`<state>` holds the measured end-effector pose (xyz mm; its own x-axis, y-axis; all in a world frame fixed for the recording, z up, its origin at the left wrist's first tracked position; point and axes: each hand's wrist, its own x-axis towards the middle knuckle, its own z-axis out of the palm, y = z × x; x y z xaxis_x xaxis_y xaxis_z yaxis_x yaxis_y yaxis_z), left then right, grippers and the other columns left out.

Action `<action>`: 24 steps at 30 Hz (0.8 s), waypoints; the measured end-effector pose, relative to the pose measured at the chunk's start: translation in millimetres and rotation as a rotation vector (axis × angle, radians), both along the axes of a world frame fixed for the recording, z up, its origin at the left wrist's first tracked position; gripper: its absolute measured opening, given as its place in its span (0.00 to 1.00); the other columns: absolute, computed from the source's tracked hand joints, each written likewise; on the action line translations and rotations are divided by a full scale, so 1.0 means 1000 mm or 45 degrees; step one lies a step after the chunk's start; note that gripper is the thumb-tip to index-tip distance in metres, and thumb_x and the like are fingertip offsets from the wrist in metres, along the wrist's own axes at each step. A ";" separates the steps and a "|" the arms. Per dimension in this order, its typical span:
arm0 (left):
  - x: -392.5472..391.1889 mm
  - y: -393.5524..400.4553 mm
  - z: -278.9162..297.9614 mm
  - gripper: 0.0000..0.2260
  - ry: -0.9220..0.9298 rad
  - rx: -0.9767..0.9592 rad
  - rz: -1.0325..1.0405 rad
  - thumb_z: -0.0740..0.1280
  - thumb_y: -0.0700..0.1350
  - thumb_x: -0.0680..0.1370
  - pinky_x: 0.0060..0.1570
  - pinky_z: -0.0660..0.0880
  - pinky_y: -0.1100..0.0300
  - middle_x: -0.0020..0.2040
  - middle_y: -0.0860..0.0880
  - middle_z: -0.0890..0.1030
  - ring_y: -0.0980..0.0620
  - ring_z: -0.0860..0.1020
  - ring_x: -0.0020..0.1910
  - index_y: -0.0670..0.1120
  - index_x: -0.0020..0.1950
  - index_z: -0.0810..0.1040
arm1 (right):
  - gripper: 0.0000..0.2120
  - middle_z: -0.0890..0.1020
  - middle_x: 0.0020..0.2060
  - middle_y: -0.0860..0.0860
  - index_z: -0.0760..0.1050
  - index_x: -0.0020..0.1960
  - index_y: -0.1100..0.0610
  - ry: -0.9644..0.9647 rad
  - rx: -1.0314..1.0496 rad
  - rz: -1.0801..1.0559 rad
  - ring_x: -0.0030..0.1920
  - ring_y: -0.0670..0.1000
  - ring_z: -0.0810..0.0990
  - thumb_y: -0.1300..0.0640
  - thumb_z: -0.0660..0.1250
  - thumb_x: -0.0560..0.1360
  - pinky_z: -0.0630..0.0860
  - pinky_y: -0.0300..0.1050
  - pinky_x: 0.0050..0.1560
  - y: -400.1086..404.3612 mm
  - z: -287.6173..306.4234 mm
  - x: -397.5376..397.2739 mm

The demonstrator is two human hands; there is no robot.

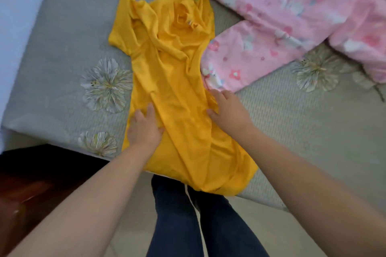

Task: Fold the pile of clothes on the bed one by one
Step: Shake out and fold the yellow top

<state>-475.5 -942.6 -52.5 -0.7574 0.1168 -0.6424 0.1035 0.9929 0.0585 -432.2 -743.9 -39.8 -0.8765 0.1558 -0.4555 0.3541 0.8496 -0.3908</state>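
A yellow garment [173, 81] lies lengthwise on the grey bed [62, 58], collar end far from me, hem hanging over the near edge. It is wrinkled and partly folded along its length. My left hand [144, 127] rests flat on its lower left part, fingers spread on the cloth. At the garment's right edge is my right hand [227, 108], fingers extended, thumb touching the fabric.
Pink flower-print bedding [292, 6] lies at the far right, one corner reaching beside the yellow garment. The grey sheet has large pale flower prints [106, 85]. Below the bed edge are my dark trouser legs [200, 225] and a dark wooden floor area [31, 183] at left.
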 end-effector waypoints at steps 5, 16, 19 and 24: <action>0.005 -0.025 -0.023 0.08 0.083 0.133 -0.014 0.53 0.36 0.79 0.32 0.62 0.57 0.41 0.45 0.72 0.43 0.74 0.44 0.41 0.48 0.72 | 0.27 0.73 0.60 0.61 0.54 0.73 0.56 -0.171 -0.009 -0.039 0.56 0.63 0.75 0.63 0.57 0.76 0.73 0.53 0.51 -0.026 -0.027 -0.020; 0.005 -0.058 0.002 0.07 -0.437 -0.137 -0.297 0.58 0.42 0.76 0.41 0.70 0.56 0.42 0.47 0.74 0.46 0.75 0.47 0.43 0.48 0.74 | 0.12 0.79 0.52 0.59 0.76 0.54 0.64 -0.902 0.100 0.945 0.53 0.57 0.77 0.60 0.57 0.76 0.71 0.45 0.48 0.002 0.007 0.013; -0.027 -0.030 0.004 0.07 0.052 0.274 -0.096 0.59 0.42 0.78 0.38 0.67 0.54 0.43 0.46 0.75 0.42 0.74 0.47 0.41 0.49 0.74 | 0.13 0.81 0.52 0.57 0.77 0.55 0.62 -0.480 0.037 0.614 0.53 0.56 0.77 0.60 0.57 0.77 0.71 0.46 0.50 0.015 0.008 -0.013; -0.107 0.033 -0.019 0.18 0.502 0.523 -0.174 0.61 0.44 0.77 0.61 0.62 0.53 0.64 0.42 0.71 0.44 0.66 0.65 0.41 0.66 0.69 | 0.13 0.78 0.51 0.64 0.77 0.56 0.65 0.378 0.028 0.119 0.53 0.62 0.76 0.67 0.61 0.73 0.70 0.52 0.51 0.025 -0.005 -0.092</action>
<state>-582.4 -910.1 -71.8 -0.8905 0.4104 -0.1966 0.3213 0.8730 0.3669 -524.0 -719.2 -45.1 -0.9818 0.0748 -0.1746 0.1467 0.8824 -0.4470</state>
